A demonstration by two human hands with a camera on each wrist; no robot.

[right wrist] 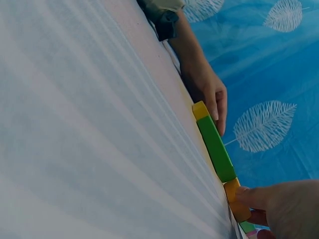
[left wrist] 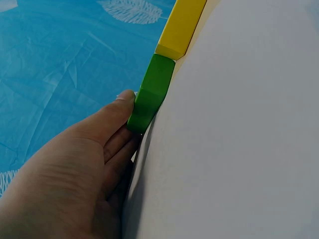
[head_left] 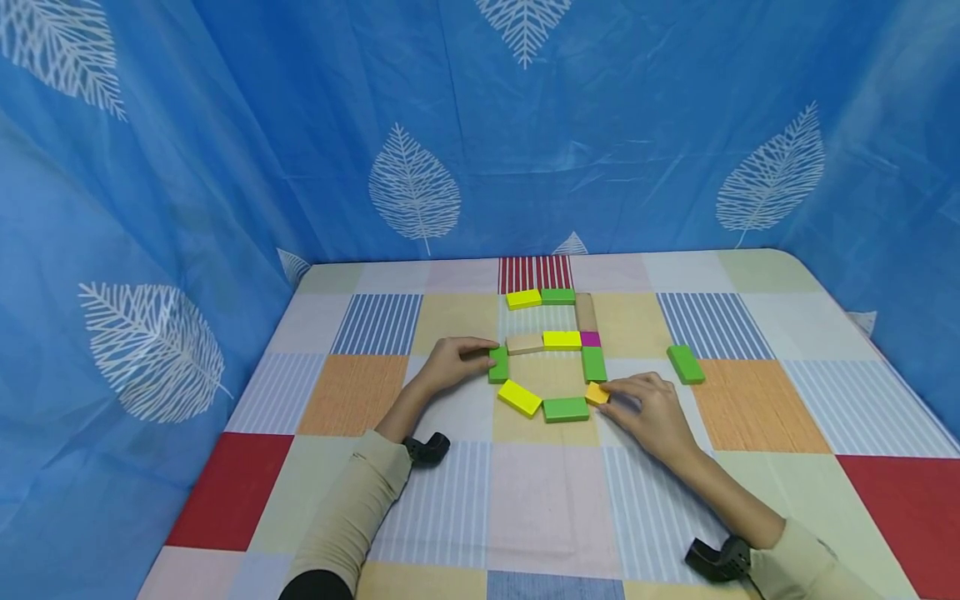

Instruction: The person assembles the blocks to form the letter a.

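Flat coloured wooden blocks lie end to end on the patchwork cloth, forming a closed loop with an open hook above it. At the loop's left side my left hand (head_left: 453, 365) touches the outer side of a green block (head_left: 498, 365) with its fingertips, the fingers fairly straight. Across from it, my right hand (head_left: 648, 412) pinches a small orange block (head_left: 597, 393) between thumb and finger at the lower right corner. That block meets the end of a green block (right wrist: 217, 149) along the bottom. A yellow block (head_left: 520, 398) forms the slanted lower left part.
One loose green block (head_left: 686, 365) lies to the right, apart from the loop. Plain wooden blocks, a purple block (head_left: 590, 339) and more yellow and green ones make up the upper part. A blue leaf-patterned curtain (head_left: 637, 150) hangs behind the table and along its sides.
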